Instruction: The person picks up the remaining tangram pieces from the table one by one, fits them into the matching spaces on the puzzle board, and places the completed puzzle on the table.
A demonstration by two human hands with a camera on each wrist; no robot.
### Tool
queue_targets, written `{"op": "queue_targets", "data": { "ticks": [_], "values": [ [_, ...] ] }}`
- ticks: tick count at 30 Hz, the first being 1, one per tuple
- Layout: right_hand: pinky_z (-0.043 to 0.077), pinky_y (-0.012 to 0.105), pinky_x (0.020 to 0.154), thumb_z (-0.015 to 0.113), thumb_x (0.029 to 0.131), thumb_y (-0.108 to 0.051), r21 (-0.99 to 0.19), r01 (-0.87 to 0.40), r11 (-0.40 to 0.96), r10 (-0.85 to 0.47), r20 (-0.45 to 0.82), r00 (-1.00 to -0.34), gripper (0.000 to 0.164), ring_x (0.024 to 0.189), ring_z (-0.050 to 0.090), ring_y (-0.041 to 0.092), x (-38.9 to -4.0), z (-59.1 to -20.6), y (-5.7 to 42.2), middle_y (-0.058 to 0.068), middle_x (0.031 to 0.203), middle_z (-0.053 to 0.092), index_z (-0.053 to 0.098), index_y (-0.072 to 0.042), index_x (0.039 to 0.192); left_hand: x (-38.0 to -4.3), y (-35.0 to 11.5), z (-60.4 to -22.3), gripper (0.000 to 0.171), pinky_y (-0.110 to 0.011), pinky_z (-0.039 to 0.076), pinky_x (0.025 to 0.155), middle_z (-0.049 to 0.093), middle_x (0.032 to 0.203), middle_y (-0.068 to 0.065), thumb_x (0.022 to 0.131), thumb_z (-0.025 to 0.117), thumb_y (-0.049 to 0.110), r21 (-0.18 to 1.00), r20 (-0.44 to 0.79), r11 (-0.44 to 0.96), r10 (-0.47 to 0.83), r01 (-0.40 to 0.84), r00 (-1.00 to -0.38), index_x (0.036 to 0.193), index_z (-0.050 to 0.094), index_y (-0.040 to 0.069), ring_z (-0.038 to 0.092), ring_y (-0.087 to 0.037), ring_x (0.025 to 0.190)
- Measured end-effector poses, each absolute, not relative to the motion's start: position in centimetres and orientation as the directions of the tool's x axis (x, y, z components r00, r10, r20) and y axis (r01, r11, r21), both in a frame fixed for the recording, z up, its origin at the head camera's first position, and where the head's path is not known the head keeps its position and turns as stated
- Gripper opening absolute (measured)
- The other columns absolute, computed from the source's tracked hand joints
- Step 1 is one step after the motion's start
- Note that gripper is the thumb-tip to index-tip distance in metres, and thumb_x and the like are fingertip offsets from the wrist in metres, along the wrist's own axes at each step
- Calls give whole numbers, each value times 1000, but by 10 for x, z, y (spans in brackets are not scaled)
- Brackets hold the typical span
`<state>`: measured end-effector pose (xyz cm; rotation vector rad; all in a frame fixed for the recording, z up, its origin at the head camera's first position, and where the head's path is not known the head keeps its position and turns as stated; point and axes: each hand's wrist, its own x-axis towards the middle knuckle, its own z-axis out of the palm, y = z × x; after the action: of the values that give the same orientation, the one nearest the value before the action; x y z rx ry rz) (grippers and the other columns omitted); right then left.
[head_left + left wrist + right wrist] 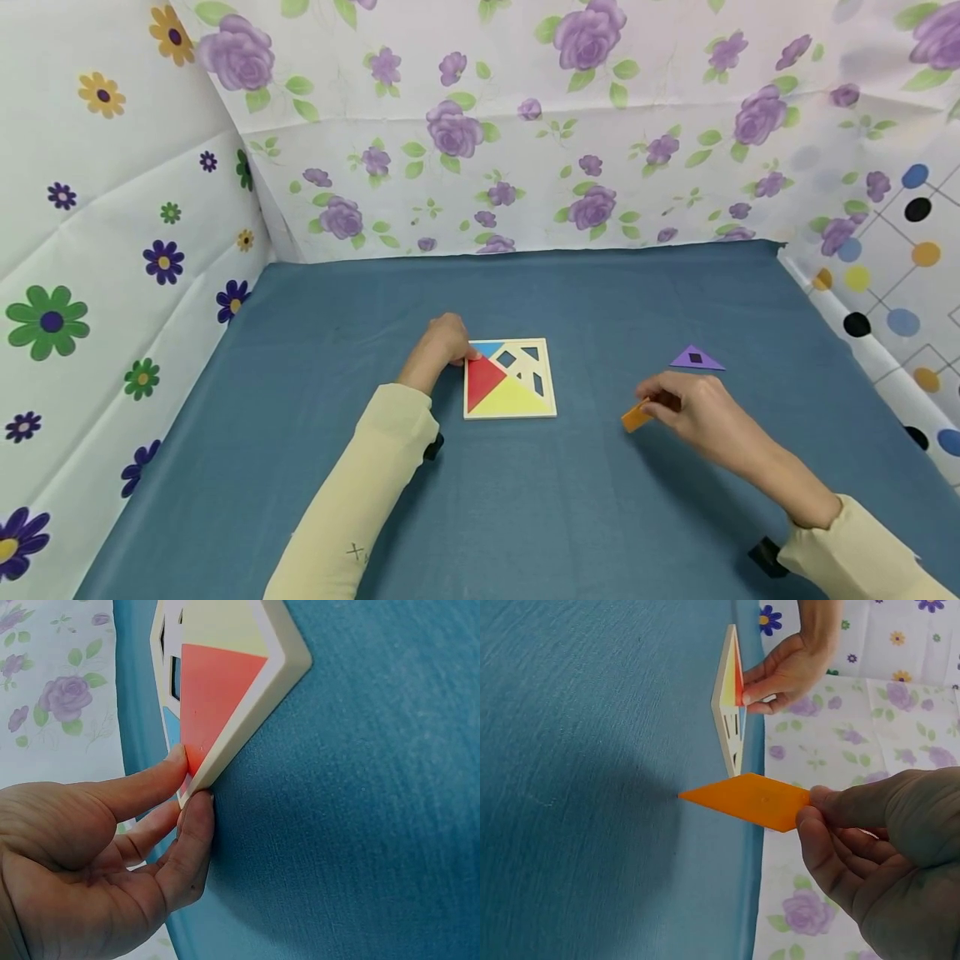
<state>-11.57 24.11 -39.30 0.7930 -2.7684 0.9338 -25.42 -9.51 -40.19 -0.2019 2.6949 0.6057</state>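
A cream tangram board [550, 375] lies flat on the blue cloth. Red [482, 384], yellow [512, 399] and blue [487, 347] pieces fill part of it, and several cut-out recesses show at its right side. My left hand [444, 340] pinches the board's upper left corner; in the left wrist view the thumb presses on top and the fingers [196, 825] hold the edge. To the right of the board, my right hand [693, 408] pinches a flat orange tangram piece [754, 801] by one end, raised above the cloth. It appears four-sided.
A purple triangle [678, 360] with a dark square mark lies on the cloth beyond my right hand. The blue cloth [337, 333] covers the table. Patterned sheets [525, 150] hang behind it and at both sides.
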Motion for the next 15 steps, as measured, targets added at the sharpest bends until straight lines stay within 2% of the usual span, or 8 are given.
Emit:
{"op": "queue_targets", "data": {
  "ticks": [6, 15],
  "values": [
    [57, 23, 63, 77, 87, 10, -570, -499, 653, -433, 260, -863, 18, 79, 72, 13, -119, -390, 241, 0, 91, 75, 77, -6, 96, -255, -96, -403, 30, -23, 45, 60, 59, 85, -10, 91, 83, 25, 382, -385, 901, -48, -206, -922, 103, 74, -1, 58, -16, 70],
    [56, 23, 60, 75, 89, 10, -538, -582, 609, -483, 330, -811, 20, 76, 71, 12, -131, -384, 239, 1, 93, 75, 78, -8, 98, -254, -97, -403, 29, -25, 47, 64, 60, 92, -10, 91, 83, 24, 396, -369, 897, -40, -197, -928, 107, 73, 2, 60, -21, 89]
  ]
}}
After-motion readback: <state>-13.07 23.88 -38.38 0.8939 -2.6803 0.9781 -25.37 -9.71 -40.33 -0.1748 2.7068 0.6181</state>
